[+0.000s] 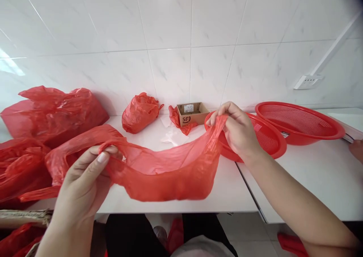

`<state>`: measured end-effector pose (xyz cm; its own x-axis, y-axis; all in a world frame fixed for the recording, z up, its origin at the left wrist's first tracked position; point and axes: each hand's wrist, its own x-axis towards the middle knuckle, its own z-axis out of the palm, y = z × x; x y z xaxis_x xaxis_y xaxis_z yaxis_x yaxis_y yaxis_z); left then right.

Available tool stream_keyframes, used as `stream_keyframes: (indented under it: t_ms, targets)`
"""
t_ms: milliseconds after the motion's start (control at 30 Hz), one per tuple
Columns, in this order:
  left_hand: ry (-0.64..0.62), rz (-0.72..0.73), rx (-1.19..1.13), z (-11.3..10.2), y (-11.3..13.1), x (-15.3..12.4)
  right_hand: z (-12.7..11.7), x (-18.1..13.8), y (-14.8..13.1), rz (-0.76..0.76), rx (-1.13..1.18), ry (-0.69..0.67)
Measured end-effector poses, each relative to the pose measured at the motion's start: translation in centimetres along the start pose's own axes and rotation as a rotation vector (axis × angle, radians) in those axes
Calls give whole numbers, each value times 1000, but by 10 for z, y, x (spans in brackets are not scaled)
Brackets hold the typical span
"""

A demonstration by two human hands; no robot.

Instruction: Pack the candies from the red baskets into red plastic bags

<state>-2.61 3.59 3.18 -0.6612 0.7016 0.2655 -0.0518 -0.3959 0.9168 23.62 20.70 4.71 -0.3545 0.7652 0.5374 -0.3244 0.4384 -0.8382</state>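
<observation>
1. The left hand (86,179) pinches one end of a red plastic bag (170,181), thumb laid flat over the twisted film, fingers curled beneath.
2. The right hand (238,128) grips the opposite end, bunched into tight vertical pleats between thumb and fingers.
3. Between the hands, the bag hangs above the front of the smooth white table (232,191) as a shallow, sagging hammock: thin, translucent, finely crinkled, paler along the inner side and deeper red along the rounded bottom.
4. To the left lie puffed, glossy red bags (53,115), their film creased and crumpled.
5. Toward the tiled wall (170,26), white and shiny with faint grey veining, sits a rounded, knotted red bundle (139,114).
6. Right of it, a rectangular brown cardboard box (194,118) stands open-topped against crumpled red film (174,116).
7. Behind the right hand is a round red plastic basket (265,138), its wall perforated; a second, wider basket (297,119) sits beside it, farther right.
</observation>
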Motion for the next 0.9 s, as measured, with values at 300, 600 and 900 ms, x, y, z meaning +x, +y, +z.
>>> stream_keyframes:
  t_ms: [300,600,900]
  targets:
    - [-594,170,112,19,-11,2,17,23,-23,68,-41,-282]
    - [-923,-89,533,81,-1,23,85,34,-27,-102,-101,-655]
    - [-695,-455,281,68,-19,34,51,19,12,76,-295,-581]
